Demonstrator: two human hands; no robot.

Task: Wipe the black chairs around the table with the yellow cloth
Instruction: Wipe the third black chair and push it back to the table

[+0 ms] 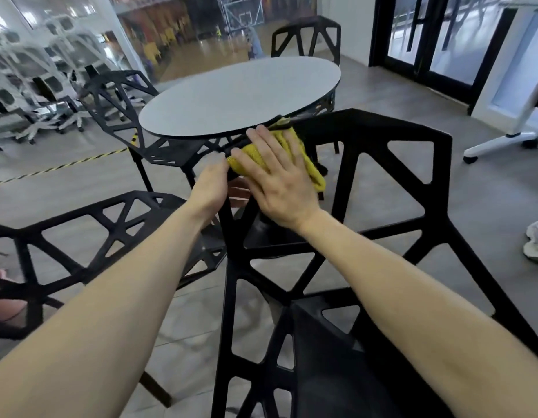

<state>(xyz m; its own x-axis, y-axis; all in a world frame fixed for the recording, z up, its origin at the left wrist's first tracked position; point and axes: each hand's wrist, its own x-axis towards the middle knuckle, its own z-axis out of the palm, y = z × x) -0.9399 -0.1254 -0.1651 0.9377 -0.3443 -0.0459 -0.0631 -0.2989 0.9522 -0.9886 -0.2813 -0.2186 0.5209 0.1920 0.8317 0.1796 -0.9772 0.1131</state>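
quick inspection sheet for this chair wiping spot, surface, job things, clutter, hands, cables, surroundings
surface: round grey table, top bare, dark rim; grey floor tiles below
job's things: yellow cloth pressed on the top edge of the nearest black chair; three more black chairs, left near, left far, far side
clutter: nothing seen on the table
hands: right hand flat on the cloth, fingers straight; left hand grips the chair's frame beside it
cables: nothing seen
surroundings: white office chairs massed at left, yellow and black floor tape, black framed glass doors, white folding table base, a shoe at right edge
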